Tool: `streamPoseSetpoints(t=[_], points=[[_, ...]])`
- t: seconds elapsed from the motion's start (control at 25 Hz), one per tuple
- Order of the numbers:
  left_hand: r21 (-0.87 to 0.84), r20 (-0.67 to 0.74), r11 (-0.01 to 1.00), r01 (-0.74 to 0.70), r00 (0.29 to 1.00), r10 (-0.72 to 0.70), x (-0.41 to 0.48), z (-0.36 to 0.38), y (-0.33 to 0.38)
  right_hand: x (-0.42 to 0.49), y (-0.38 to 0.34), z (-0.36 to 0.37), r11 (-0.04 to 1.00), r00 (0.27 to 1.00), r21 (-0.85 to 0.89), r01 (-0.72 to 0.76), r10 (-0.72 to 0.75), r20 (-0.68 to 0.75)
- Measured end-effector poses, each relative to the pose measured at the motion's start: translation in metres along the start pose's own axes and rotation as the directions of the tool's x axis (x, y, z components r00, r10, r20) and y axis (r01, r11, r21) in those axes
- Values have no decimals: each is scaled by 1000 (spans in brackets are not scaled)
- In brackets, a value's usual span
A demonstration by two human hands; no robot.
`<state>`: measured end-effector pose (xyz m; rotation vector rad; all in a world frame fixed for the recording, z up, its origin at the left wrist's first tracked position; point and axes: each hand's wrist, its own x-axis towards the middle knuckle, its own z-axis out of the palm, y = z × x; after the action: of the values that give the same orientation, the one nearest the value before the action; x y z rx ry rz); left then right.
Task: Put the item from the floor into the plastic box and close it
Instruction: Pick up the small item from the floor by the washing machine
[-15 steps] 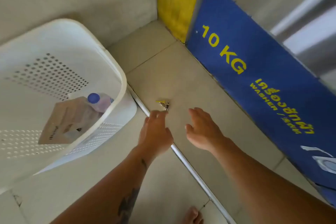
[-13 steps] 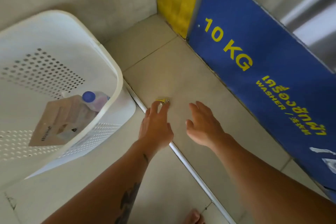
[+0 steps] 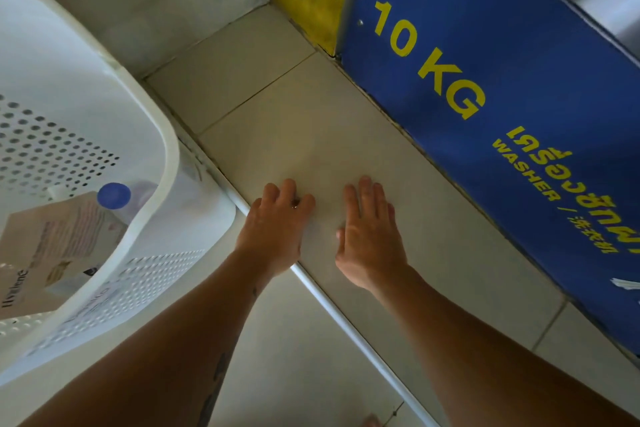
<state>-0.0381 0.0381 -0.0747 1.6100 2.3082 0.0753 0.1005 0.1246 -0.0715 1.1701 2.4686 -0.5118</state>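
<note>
A left hand [image 3: 277, 222] is curling its fingers over a small metallic item [image 3: 295, 205] on the tiled floor [image 3: 311, 135]; the right hand [image 3: 369, 236] is lying flat, fingers spread, just beside.

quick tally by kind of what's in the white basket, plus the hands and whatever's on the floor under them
white perforated plastic basket: 1
blue-capped bottle in the basket: 1
pale printed carton in the basket: 1
small metallic item, mostly hidden under the left hand: 1
hands: 2, left hand and right hand
total: 6
</note>
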Motion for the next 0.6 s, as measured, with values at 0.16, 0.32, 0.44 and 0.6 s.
streamPoseSetpoints(t=[0.16, 0.32, 0.44, 0.6], points=[[-123, 97, 986, 113, 990, -101, -5, -11, 4, -1, 4, -21, 999, 991, 47, 17, -23, 135], [-506, 201, 787, 354, 935, -291, -19, -49, 15, -25, -2, -57, 981, 966, 190, -45, -5, 257], [-543, 160, 761, 354, 934, -320, -37, -103, 25, -63, -16, -90, 974, 974, 226, -16, -36, 224], [-518, 113, 795, 315, 947, -302, -72, -194, 39, -112, -44, -165, 974, 986, 224, 43, -78, 148]])
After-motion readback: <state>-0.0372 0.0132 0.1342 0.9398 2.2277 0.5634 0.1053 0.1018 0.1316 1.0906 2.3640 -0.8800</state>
